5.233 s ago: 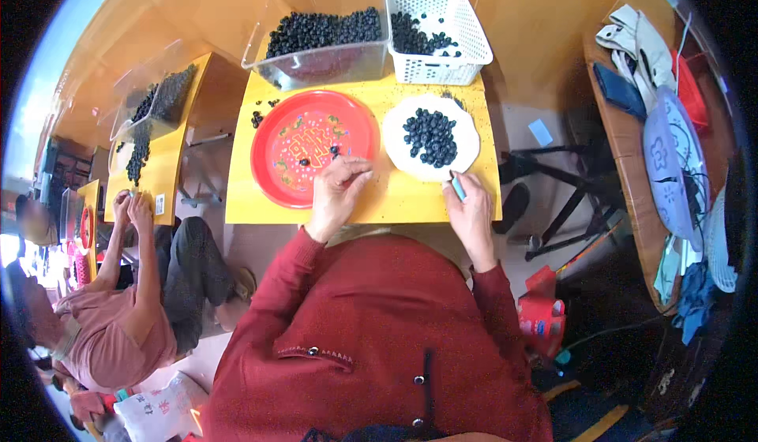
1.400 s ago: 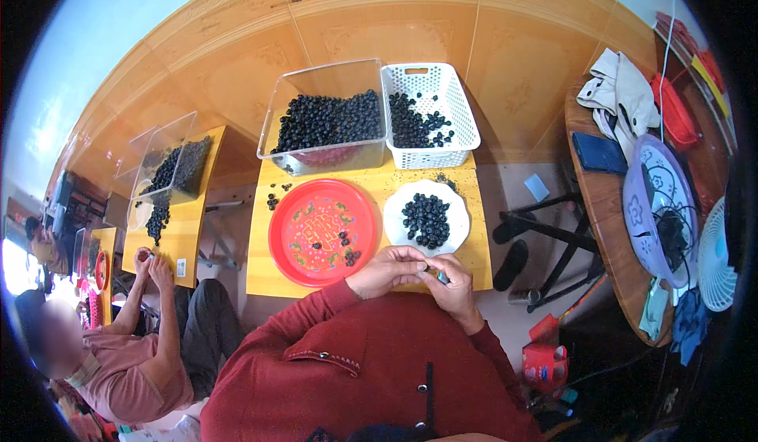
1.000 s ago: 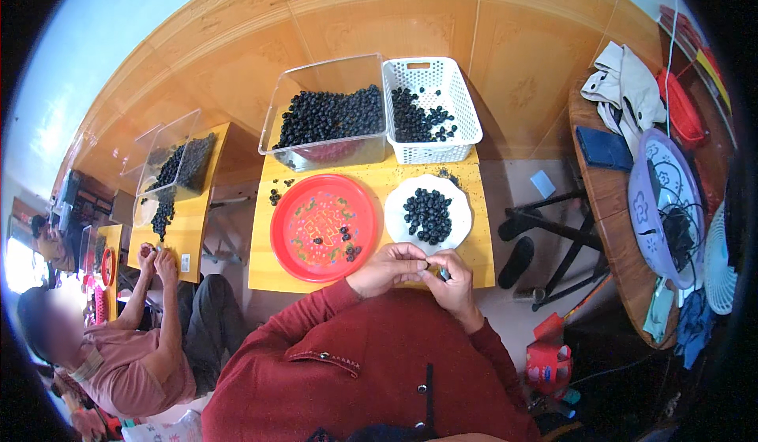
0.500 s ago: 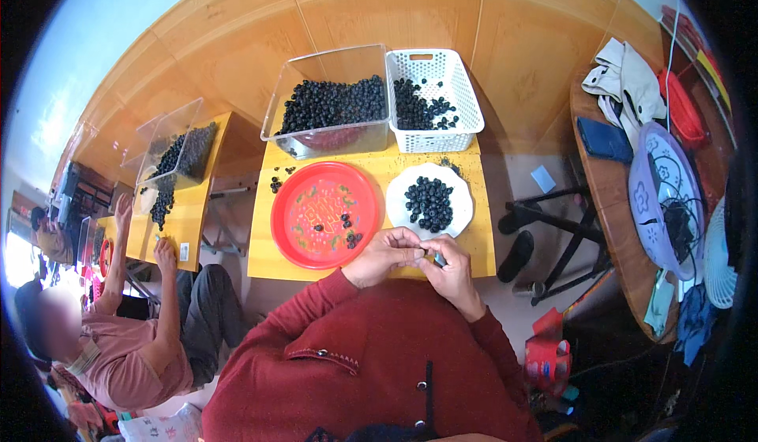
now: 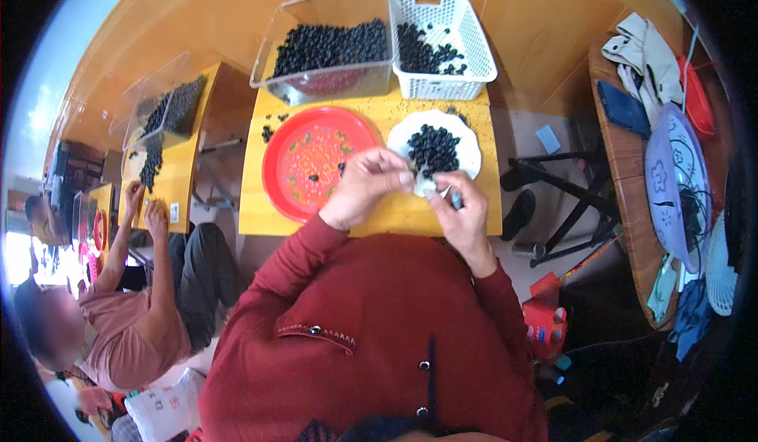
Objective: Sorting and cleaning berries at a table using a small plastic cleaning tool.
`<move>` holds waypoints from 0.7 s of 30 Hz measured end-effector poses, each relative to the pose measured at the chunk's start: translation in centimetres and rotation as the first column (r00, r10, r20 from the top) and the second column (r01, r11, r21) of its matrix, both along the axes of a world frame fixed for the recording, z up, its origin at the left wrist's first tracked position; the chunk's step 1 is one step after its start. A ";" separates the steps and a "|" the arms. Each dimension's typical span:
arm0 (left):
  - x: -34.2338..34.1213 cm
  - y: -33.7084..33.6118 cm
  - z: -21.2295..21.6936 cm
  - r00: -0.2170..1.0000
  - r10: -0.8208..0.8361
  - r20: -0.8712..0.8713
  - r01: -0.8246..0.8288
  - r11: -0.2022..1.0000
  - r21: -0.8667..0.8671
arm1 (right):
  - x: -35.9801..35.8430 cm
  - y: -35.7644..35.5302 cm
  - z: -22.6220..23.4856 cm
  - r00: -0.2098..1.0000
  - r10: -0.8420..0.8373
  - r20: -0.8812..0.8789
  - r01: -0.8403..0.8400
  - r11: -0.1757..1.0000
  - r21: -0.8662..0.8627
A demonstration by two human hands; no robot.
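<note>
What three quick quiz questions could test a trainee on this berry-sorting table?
1. True or false: the red plate is heaped with dark berries.
2. Which holds more berries: the clear bin or the white basket?
3. Fill in: both hands meet at the near edge of the ___ plate.

Key: 1. False, only a few lie on it. 2. The clear bin. 3. White; left hand and right hand come together there.

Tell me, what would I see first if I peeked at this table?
Probably the big red plate in the middle of the yellow table. Beside it, on its right, a white plate is heaped with small dark berries. Just in front, the left hand and right hand meet, fingertips pinched together.
</note>
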State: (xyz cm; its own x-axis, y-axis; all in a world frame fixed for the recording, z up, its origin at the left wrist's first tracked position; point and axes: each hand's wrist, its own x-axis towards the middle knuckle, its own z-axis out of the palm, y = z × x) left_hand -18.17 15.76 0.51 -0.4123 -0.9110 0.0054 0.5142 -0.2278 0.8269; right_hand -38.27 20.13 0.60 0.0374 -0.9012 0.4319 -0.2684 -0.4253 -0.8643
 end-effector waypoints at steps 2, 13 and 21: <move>0.6 -0.6 1.8 0.997 0.081 -0.011 -0.081 0.994 -0.079 | 0.2 -0.4 -0.3 0.997 -0.019 0.076 0.020 1.000 -0.008; 2.8 -0.8 4.4 0.908 0.391 0.149 -0.292 0.847 -0.445 | 0.8 -0.1 -1.6 0.994 -0.024 0.108 0.002 0.980 0.201; 2.8 -0.6 3.5 0.836 0.492 0.243 -0.294 0.775 -0.560 | 1.0 -0.6 -1.8 0.997 -0.010 0.079 -0.012 0.964 0.266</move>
State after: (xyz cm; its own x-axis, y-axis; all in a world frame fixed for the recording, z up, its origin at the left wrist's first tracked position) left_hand -15.33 15.20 4.06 -0.0795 -0.9069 0.4137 0.1128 0.4041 0.9077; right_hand -37.32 19.53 -1.21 0.0137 -0.9840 0.1778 -0.1944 -0.1771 -0.9648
